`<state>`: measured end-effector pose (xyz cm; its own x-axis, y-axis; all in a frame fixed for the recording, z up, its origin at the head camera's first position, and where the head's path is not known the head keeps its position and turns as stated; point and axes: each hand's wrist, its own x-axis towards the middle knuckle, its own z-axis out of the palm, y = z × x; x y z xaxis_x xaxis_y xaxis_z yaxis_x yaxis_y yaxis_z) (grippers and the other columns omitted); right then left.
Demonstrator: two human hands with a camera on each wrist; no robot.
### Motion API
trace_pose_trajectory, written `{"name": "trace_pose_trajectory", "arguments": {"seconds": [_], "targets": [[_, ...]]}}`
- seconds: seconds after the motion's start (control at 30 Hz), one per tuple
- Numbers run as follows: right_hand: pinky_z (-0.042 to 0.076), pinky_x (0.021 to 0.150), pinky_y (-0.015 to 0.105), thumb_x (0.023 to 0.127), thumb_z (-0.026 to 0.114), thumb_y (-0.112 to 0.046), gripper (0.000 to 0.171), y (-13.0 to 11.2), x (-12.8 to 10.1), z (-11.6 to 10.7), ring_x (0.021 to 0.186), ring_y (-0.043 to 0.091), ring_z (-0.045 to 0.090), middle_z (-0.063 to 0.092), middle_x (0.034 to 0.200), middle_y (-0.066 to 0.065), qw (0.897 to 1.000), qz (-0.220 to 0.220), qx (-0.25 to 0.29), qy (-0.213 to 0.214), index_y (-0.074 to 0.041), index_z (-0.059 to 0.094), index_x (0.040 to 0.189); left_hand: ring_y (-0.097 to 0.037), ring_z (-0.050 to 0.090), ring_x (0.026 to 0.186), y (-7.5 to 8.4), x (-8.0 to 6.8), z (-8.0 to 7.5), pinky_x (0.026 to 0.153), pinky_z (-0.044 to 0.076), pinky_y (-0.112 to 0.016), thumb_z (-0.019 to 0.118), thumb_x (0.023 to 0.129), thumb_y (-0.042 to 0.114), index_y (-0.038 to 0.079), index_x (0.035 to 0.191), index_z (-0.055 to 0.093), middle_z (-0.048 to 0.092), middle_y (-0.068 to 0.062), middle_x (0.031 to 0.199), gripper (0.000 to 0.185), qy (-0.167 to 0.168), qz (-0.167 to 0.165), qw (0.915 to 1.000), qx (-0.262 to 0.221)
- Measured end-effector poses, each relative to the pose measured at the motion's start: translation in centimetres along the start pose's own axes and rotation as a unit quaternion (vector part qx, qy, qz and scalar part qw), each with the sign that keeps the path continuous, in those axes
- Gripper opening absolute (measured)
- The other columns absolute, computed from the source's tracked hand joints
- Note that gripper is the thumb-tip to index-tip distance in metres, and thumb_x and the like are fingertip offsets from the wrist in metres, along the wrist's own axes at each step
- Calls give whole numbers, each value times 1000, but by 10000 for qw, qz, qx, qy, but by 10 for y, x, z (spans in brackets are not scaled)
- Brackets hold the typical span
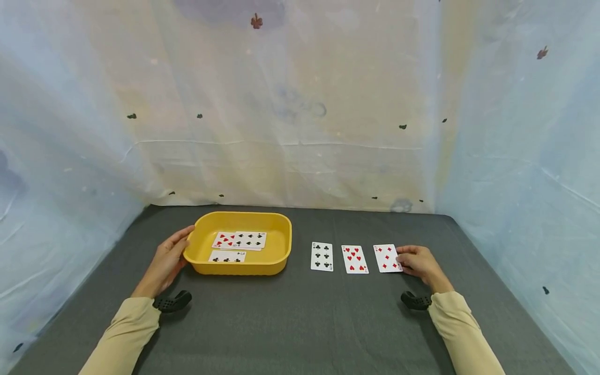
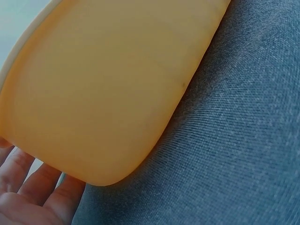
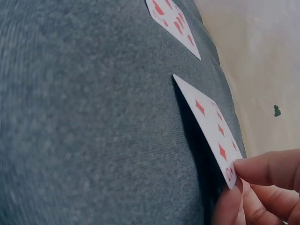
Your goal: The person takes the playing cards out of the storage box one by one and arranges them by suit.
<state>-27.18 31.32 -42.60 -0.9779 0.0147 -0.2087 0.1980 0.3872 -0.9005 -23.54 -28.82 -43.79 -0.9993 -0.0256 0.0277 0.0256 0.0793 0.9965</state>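
Note:
My left hand [image 1: 165, 262] holds the left end of a yellow plastic tray [image 1: 244, 268]. In the left wrist view its fingers [image 2: 40, 183] meet the tray's outer wall and partly vanish behind it. Far to the right, my right hand [image 1: 420, 263] pinches the edge of a diamonds playing card [image 1: 386, 256] between thumb and finger. That card is tilted, and a dark shadow falls under it in the right wrist view. Left of it on the cloth lie a hearts playing card [image 1: 354, 259] and a clubs playing card [image 1: 322, 257], both face up.
Inside the tray, a spades card [image 1: 250, 239] overlaps a hearts card [image 1: 224, 240], with a black-suited card [image 1: 227, 256] nearer me. Dark grey cloth [image 1: 300, 323] covers the table. A pale patterned curtain [image 1: 300, 130] hangs around its back and sides.

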Motion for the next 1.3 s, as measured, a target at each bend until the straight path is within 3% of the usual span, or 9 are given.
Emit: {"name": "trace_pose_trajectory", "arguments": {"seconds": [0.33, 1.0, 1.3], "targets": [[52, 60, 25, 90, 62, -2, 40, 0, -2, 0, 73, 11, 57, 61, 90, 6, 9997, 12, -237, 79, 13, 52, 126, -31, 32, 135, 2, -1, 2, 84, 50, -22, 36, 107, 27, 9, 155, 21, 16, -19, 158, 54, 13, -23, 10000, 40], [53, 62, 25, 95, 61, -6, 38, -1, -4, -7, 73, 11, 58, 61, 86, 5, 9999, 99, -89, 56, 15, 52, 125, -20, 40, 128, 2, 1, 1, 86, 50, -24, 38, 107, 25, 7, 155, 23, 16, -21, 157, 53, -58, 91, 9998, -137], [53, 71, 25, 97, 60, -16, 47, -3, -3, -7, 81, 9, 59, 63, 94, 0, 9983, -25, 561, -154, 11, 48, 133, -26, 36, 132, 1, 0, 1, 85, 49, -22, 36, 107, 27, 8, 155, 21, 16, -20, 157, 54, -17, 31, 10000, -25]]}}
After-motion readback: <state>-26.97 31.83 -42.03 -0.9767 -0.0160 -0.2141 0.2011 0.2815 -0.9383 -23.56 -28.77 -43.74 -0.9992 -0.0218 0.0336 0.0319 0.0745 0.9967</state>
